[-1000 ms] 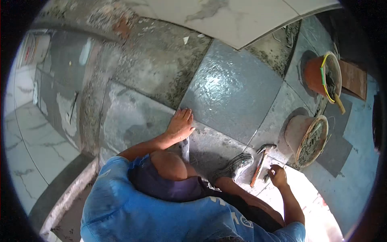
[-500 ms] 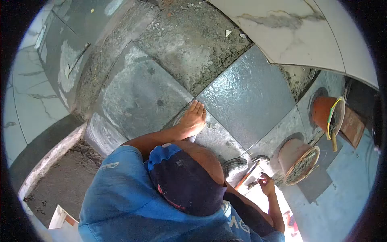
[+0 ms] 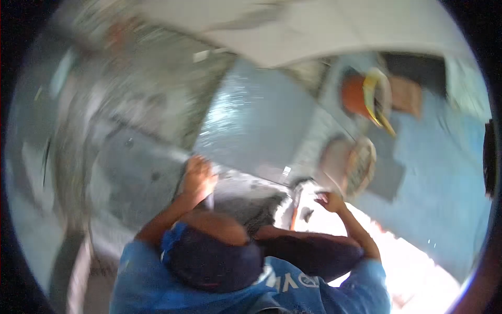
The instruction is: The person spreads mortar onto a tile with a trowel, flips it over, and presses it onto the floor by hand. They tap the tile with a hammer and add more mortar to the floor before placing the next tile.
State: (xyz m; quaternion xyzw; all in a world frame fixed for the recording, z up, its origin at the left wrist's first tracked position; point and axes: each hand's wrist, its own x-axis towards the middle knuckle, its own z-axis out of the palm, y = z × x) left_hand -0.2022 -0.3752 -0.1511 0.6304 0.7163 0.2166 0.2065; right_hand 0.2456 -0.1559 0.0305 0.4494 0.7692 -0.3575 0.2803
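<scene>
My left hand (image 3: 200, 177) rests at the corner of the large grey floor tiles, fingers together and pointing forward. A pale strip shows below its wrist, too blurred to name. Beyond the fingers lies a wet, shiny grey tile (image 3: 256, 123); a duller grey tile (image 3: 130, 172) is to the left. My right hand (image 3: 330, 202) hangs over the brightly lit floor by my right knee, fingers partly curled and apart, with nothing clear in them. Near it are a thin orange-edged tool (image 3: 294, 217) and a small dark piece (image 3: 307, 214), both blurred.
A tipped bucket with grey mortar (image 3: 361, 166) stands right of my right hand. Behind it is an orange bucket (image 3: 354, 94) with a yellow rim, beside a brown block (image 3: 406, 97). A pale marbled slab (image 3: 324, 31) crosses the top. Rough mortar bed (image 3: 157, 83) lies upper left.
My view has swung to the right, smearing the scene and shifting the tiles and buckets left. My left hand stays at the tile corner. My right hand remains by the bright floor.
</scene>
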